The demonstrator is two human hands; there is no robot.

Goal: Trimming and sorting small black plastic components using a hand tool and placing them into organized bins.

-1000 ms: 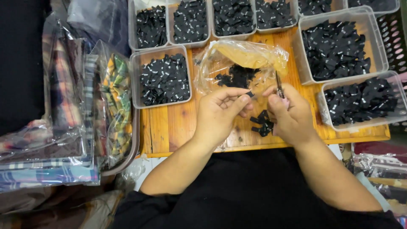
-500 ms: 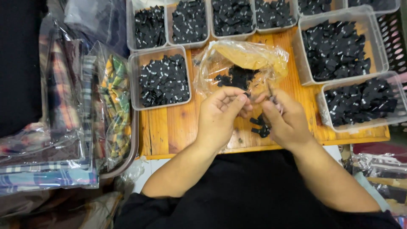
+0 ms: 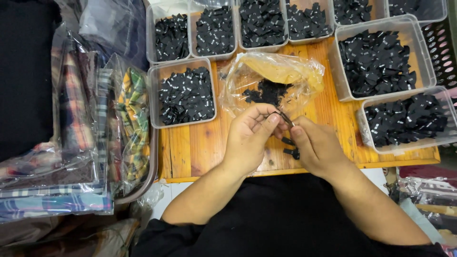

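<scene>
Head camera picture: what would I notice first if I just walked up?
Probably the two hands meeting in the middle, left hand and right hand, pinching a small black label between them. Just behind them lies a crumpled clear bag, and clear tubs full of black labels ring the wooden table.

lighting: bright, even, from overhead. shadows: soft, short, under the hands on the wooden worktop (image 3: pixel 200 147). glare: white sheen on the clear plastic bag (image 3: pixel 271 76) and wrapped cloth packs (image 3: pixel 71 143) beyond the worktop's left edge. focus: sharp centre, slight softening toward picture corners.
</scene>
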